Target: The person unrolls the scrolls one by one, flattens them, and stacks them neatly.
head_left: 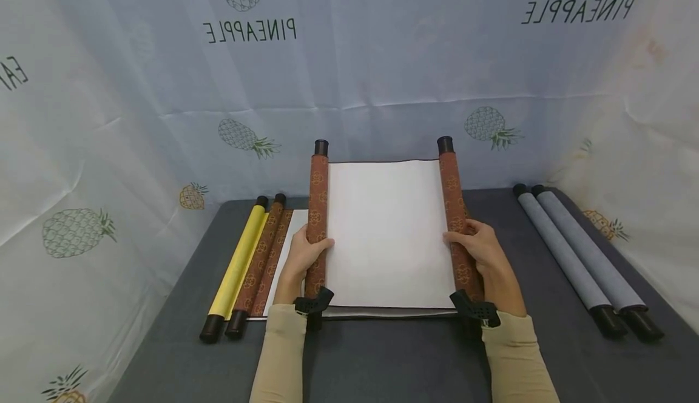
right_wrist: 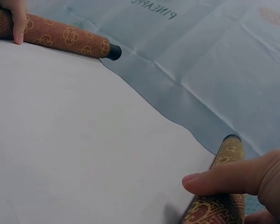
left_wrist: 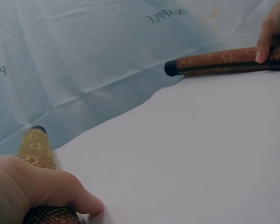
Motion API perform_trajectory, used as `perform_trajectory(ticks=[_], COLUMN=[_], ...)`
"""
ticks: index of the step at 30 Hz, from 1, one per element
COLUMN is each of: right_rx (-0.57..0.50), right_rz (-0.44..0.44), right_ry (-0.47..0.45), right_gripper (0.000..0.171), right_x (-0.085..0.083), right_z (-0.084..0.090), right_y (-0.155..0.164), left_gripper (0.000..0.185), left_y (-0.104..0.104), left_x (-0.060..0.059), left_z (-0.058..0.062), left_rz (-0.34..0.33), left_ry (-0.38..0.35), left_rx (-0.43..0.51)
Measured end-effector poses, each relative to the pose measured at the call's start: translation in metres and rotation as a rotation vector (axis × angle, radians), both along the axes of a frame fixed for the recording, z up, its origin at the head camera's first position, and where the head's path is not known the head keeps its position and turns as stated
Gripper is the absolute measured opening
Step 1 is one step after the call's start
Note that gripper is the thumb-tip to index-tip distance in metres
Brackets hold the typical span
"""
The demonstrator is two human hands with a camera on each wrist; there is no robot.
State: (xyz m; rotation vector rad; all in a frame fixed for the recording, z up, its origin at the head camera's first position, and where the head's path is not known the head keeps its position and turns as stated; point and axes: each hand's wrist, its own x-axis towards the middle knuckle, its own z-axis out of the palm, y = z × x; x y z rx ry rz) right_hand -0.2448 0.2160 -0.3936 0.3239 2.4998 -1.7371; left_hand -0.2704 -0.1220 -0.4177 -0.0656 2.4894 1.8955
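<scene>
From the head view, I saw a white sheet [head_left: 390, 233] stretched flat between two rolls, over the middle of the tabletop [head_left: 393, 366]. The left hand [head_left: 301, 256] gripped the left brown roll [head_left: 318, 199], with the thumb bent over onto the white. The right hand [head_left: 485, 250] gripped the right brown roll [head_left: 451, 199] the same way. I couldn't tell if the rolls touched what was under them. Near the tabletop's left edge lay a yellow roll [head_left: 238, 260] with black ends, and just beside it a third brown roll [head_left: 261, 263]. A bit of white [head_left: 286, 251] showed between that one and the left hand. Two grey rolls, one [head_left: 565, 251] and another [head_left: 592, 251], lay side by side by the right edge. Behind the far edge hung a pineapple cloth [head_left: 371, 57].

From the left wrist view, I saw the left thumb [left_wrist: 60, 189] close up — it crossed its roll and its tip met the sheet. Across the sheet, a finger of the other hand pressed the far roll.

From the right wrist view, the right thumb [right_wrist: 224, 178] lay across its roll — the tip reached over the sheet's side. The sheet's far edge looked wavy there.
</scene>
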Motion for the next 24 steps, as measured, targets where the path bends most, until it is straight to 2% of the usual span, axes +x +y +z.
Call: perform_trajectory(ticks=[3,7,11,18,19,22,24], right_rx=[0.001,-0.021,-0.013,-0.015,-0.02,-0.027,-0.017], right_rz=[-0.014,-0.023,0.008,0.061,0.057,0.035,0.019], right_ry=[-0.009,-0.009,-0.007,-0.003,-0.001,0.007,0.011], right_gripper=[0.084,0.08,0.075,0.067,0.065,0.042,0.041], right_x=[0.0,0.001,0.001,0.0,0.0,-0.002,-0.002], right_z=[0.002,0.003,0.004,0.001,0.001,-0.001,-0.001], right_y=[0.001,0.001,0.002,0.002,0.001,0.0,0.001], left_gripper=[0.055,0.064,0.071,0.066,0.066,0.065,0.064], left_y=[-0.002,-0.004,-0.006,-0.003,-0.002,0.002,0.004], left_x=[0.0,0.001,0.002,-0.001,-0.002,-0.004,-0.005], left_z=[0.0,0.002,0.002,-0.001,-0.002,-0.003,-0.004], left_rz=[0.011,0.017,0.017,-0.011,-0.012,-0.005,0.009], left_ry=[0.021,0.033,0.019,-0.009,-0.01,-0.012,-0.013], left_rx=[0.003,-0.002,-0.013,-0.004,-0.001,0.018,0.018])
